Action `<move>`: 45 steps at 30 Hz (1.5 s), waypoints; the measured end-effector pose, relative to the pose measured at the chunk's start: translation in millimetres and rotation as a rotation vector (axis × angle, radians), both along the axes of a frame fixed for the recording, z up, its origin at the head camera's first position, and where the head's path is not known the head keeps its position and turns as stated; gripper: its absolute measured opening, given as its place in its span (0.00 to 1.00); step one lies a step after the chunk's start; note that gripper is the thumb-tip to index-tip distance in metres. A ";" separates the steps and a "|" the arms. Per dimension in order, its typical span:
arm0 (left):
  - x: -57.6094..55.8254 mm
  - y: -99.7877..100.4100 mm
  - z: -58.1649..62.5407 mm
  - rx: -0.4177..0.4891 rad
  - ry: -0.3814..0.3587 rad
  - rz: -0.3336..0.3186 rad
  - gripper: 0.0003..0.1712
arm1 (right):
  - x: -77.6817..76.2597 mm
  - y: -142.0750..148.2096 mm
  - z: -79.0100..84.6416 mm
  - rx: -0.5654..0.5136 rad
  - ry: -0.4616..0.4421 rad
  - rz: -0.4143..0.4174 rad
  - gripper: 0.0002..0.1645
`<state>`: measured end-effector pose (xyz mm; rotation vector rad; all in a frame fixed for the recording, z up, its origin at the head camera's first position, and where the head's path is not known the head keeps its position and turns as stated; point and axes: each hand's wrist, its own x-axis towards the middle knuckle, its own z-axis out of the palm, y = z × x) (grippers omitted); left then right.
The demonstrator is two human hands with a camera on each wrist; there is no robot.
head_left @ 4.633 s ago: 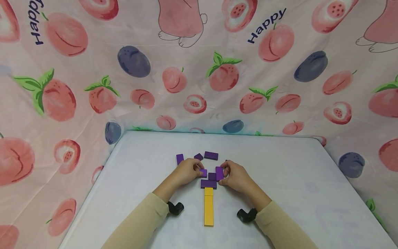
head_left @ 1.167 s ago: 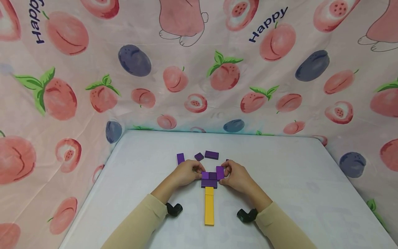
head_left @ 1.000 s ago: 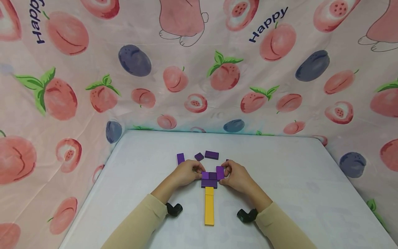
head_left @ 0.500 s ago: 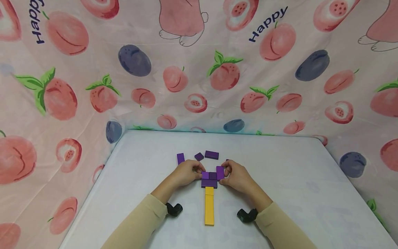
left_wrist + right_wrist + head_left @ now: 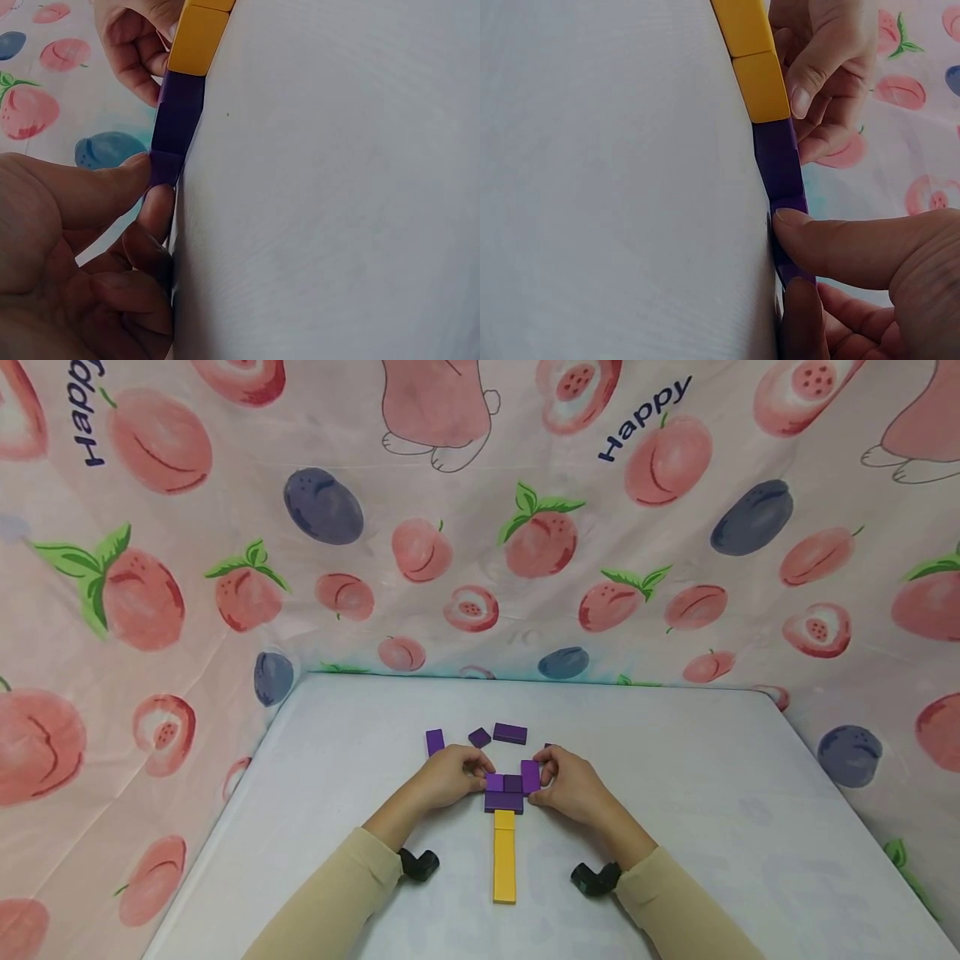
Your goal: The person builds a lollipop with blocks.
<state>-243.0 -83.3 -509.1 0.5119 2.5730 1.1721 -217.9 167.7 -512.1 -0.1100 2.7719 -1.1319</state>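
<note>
In the head view my left hand (image 5: 453,775) pinches a small purple block (image 5: 495,782) between thumb and fingers; the left wrist view shows the thumb against that block (image 5: 166,166). My right hand (image 5: 573,785) pinches a longer purple block (image 5: 530,775), its length pointing away from me, by its right side. Between these two sits a small dark purple block (image 5: 513,783), touching both. A crosswise purple block (image 5: 503,802) lies directly in front of them. From it a short yellow block (image 5: 504,821) and a long yellow block (image 5: 504,868) run toward me in line.
Farther back lie a purple block (image 5: 435,741), a small dark purple block (image 5: 480,737) turned cornerwise, and a long purple block (image 5: 511,733). Another purple piece (image 5: 548,746) is mostly hidden behind the right fingers. All rest on a white table (image 5: 675,743) before a fruit-patterned cloth (image 5: 495,635).
Since the oldest frame, my left hand has brought the small purple block slightly nearer and rightward, against the small dark one. The back cornerwise block has turned slightly. Over the last second both hands stay still.
</note>
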 end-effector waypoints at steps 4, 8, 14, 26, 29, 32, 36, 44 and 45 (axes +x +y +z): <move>0.2 -1.2 0.2 0.008 -0.005 -0.001 0.08 | 0.3 -0.8 0.4 0.000 -0.005 -0.004 0.36; 0.7 -1.9 1.6 0.023 -0.018 0.005 0.09 | -0.1 -1.7 0.3 0.003 -0.008 -0.008 0.37; 0.9 -3.0 4.1 0.043 -0.042 0.020 0.12 | -0.4 -2.4 0.0 0.011 -0.012 -0.017 0.37; 0.1 -10.8 10.5 0.104 -0.059 0.037 0.16 | 0.9 -3.7 0.0 0.015 -0.026 -0.040 0.37; -0.9 -12.9 12.3 0.117 -0.068 0.057 0.17 | 0.9 -3.6 -0.2 0.012 -0.026 -0.040 0.37; -2.4 -15.2 13.4 0.131 -0.073 0.069 0.19 | 1.0 -3.2 -0.4 0.009 -0.023 -0.037 0.37; -4.1 -18.4 14.6 0.136 -0.074 0.079 0.22 | 1.1 -2.9 -0.6 0.005 -0.014 -0.034 0.37; -7.1 -25.7 17.7 0.121 -0.051 0.101 0.27 | 1.2 -2.8 -0.5 0.002 -0.001 -0.025 0.37; -7.6 -26.6 17.9 0.118 -0.045 0.103 0.27 | 1.3 -2.8 -0.3 0.003 0.000 -0.023 0.36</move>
